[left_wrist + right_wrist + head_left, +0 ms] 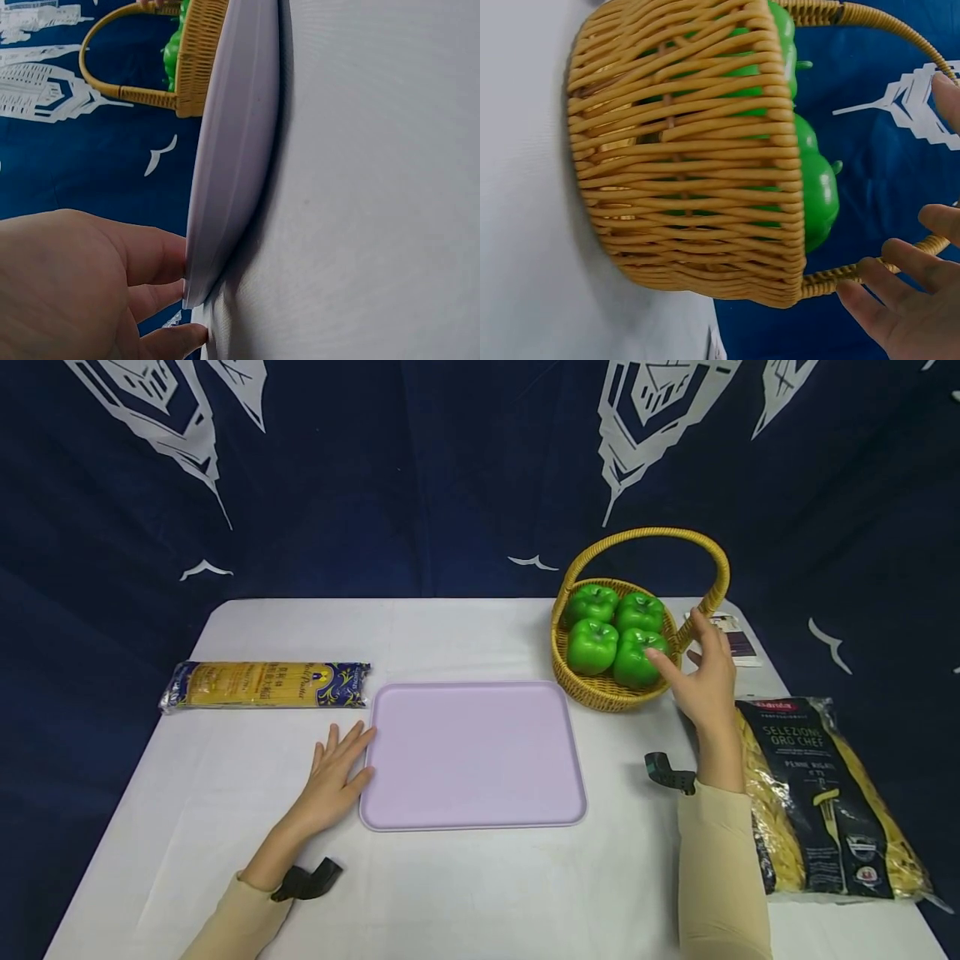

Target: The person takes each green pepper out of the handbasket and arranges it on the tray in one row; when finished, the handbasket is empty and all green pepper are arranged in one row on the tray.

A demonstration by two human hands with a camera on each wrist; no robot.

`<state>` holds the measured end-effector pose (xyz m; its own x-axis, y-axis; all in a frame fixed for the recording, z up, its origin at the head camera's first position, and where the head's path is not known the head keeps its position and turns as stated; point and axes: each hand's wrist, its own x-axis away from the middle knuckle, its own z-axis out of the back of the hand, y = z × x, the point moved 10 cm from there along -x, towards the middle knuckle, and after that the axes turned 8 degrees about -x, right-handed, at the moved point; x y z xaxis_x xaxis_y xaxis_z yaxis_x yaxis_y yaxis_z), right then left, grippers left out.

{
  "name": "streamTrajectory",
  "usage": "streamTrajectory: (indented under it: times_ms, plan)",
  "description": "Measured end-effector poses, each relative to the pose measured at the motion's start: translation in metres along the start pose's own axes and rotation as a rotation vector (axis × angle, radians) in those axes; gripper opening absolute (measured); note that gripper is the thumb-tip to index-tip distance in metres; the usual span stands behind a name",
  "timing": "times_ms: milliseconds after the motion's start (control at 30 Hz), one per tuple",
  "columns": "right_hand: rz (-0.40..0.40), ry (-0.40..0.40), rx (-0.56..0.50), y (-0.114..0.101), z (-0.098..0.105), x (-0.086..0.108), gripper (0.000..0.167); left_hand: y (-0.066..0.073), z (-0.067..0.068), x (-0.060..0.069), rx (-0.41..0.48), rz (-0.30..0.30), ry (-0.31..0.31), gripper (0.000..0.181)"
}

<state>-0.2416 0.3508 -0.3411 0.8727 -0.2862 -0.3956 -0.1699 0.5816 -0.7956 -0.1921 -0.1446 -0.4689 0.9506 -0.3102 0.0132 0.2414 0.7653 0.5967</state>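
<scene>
Far-right basket (603, 700) seemingly being touched by spread right hand (705, 681); tray (474, 756) being touched at left edge by outspread left hand (330, 785); nothing being gripped; four peppers (592, 647) being kept in basket; barely started tbh

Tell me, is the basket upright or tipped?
Upright: the wicker basket sits base-down on the white table, its handle arching above four green peppers inside.

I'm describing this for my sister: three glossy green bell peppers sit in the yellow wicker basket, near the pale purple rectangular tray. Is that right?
Not quite: the head view shows four glossy green bell peppers, not three. They do sit in the yellow wicker basket, near the pale purple rectangular tray.
</scene>
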Motion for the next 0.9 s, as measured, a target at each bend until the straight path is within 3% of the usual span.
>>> streamTrajectory:
  times_ms: [900]
  plan:
    - [-0.076, -0.109, 0.071, 0.019, -0.019, 0.000, 0.082, 0.001, 0.000, 0.001, -0.025, 0.014, -0.006, 0.057]
